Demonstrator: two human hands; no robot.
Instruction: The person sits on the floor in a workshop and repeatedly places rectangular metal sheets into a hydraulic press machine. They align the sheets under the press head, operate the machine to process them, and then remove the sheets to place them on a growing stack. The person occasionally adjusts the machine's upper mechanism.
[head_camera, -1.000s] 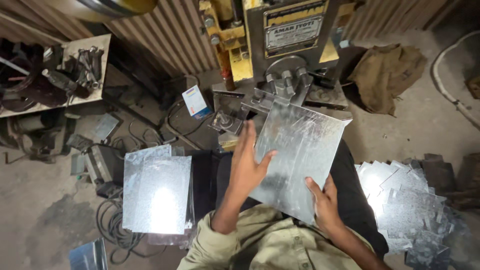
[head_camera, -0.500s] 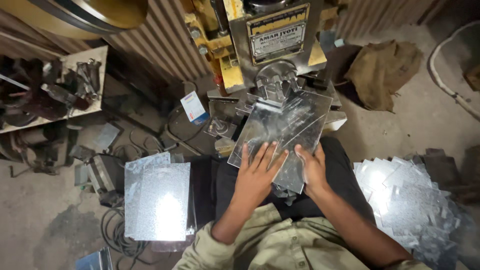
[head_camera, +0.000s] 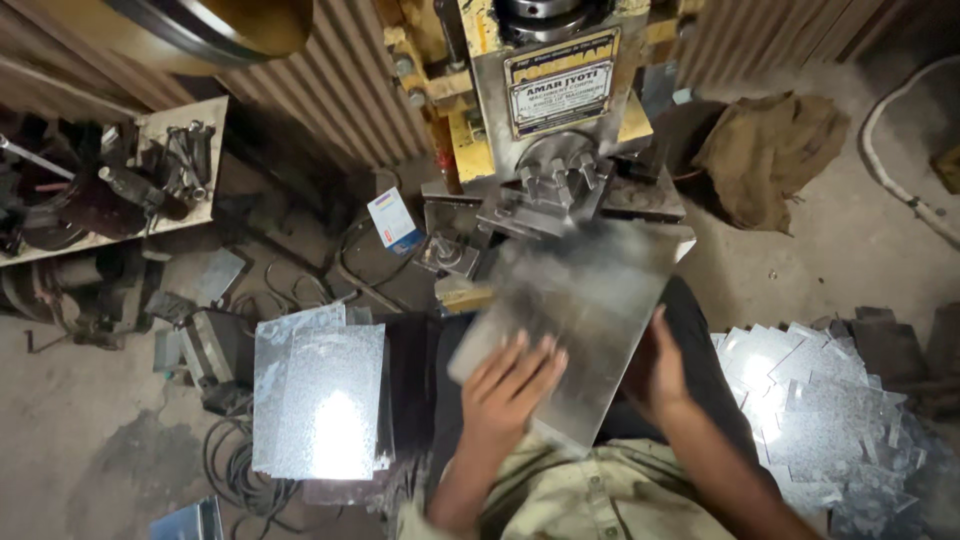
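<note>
A flat galvanised metal sheet (head_camera: 580, 310) lies tilted in front of me, its far edge under the tooling of a yellow and grey press machine (head_camera: 550, 130). My left hand (head_camera: 510, 390) rests flat on top of the sheet's near left part, fingers spread. My right hand (head_camera: 655, 370) grips the sheet's near right edge. The sheet is motion-blurred.
A stack of similar sheets (head_camera: 320, 400) lies on the floor to my left. A heap of cut sheet pieces (head_camera: 820, 410) sits at my right. A shelf with tools (head_camera: 110, 180) is at far left, a brown sack (head_camera: 770, 150) at back right, cables (head_camera: 235, 470) by the stack.
The sheet went from held up toward me to lying flatter, pushed forward toward the press. Both hands slid along with it; the left hand now lies on top.
</note>
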